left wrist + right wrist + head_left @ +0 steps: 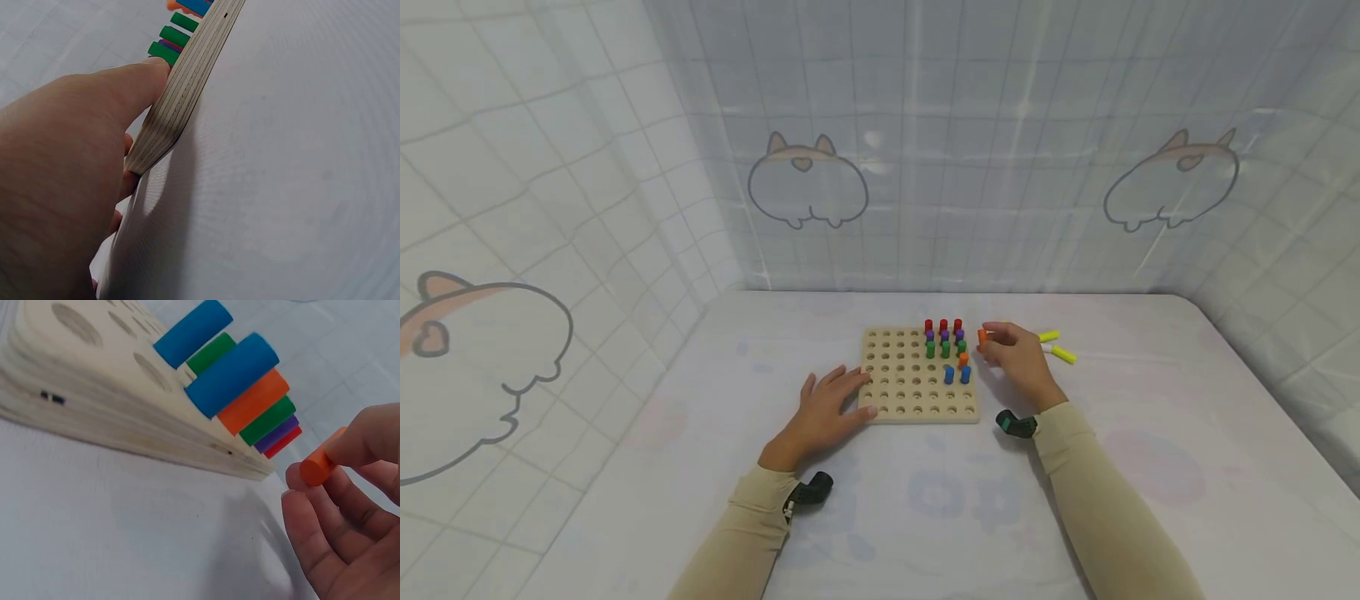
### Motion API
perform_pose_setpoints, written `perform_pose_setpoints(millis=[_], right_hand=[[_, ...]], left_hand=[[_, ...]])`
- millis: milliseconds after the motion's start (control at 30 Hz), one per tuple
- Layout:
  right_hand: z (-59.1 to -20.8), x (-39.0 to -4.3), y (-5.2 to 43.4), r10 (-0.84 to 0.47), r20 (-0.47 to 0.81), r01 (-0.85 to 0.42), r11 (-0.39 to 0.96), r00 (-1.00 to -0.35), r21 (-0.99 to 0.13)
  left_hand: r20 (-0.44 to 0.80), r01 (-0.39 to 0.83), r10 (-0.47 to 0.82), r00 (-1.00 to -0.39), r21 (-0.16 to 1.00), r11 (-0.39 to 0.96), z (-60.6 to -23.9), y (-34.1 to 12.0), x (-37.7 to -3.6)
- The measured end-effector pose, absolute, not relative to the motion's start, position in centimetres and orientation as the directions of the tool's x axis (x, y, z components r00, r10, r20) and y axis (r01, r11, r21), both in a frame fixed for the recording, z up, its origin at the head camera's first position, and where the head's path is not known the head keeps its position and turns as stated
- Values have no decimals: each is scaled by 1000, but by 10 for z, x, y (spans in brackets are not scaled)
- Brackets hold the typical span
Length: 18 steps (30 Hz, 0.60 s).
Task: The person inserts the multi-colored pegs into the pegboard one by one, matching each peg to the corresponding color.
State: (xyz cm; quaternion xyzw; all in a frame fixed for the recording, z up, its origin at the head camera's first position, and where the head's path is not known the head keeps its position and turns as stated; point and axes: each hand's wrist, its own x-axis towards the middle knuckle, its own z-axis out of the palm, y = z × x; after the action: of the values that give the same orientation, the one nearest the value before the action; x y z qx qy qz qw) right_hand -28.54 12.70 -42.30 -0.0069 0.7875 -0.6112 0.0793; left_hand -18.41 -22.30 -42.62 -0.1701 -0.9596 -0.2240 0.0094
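Observation:
A light wooden pegboard (901, 395) with rows of round holes lies flat on the table. Pegs stand along its right side: three red, three purple, three green, one orange peg (963, 361) and two blue, the nearer blue peg (232, 375) close to the edge. Just off the board's right edge, my right hand (1018, 360) pinches another orange peg (320, 464) between thumb and fingers. My left hand (826, 414) rests at the board's left edge with fingers spread, its thumb (140, 84) over the near left corner.
Yellow pegs (1063, 355) lie loose on the white tabletop (880, 517) beyond my right hand, and a white one is partly hidden by it. Tiled-pattern sheeting (925, 167) rises behind and at both sides. A dark camera is worn on each wrist.

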Motion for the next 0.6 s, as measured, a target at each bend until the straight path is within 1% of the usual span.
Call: perform_pose_setpoints(millis=[200,367,600], right_hand=[[-422,-284,125,-112,-76,55,183,-991,-982],[-421,-283,123,-115,-71,51,173,-991,-984],[-418,-277,123,-148,-38,15,153,-988,-988]], left_hand=[[78,324,322,-943,420,848,-427,-223,-184],[58,317,323,-945,413,854,-426,-223,-184],[63,320,324,-944,421,849,-426,-223,-183]])
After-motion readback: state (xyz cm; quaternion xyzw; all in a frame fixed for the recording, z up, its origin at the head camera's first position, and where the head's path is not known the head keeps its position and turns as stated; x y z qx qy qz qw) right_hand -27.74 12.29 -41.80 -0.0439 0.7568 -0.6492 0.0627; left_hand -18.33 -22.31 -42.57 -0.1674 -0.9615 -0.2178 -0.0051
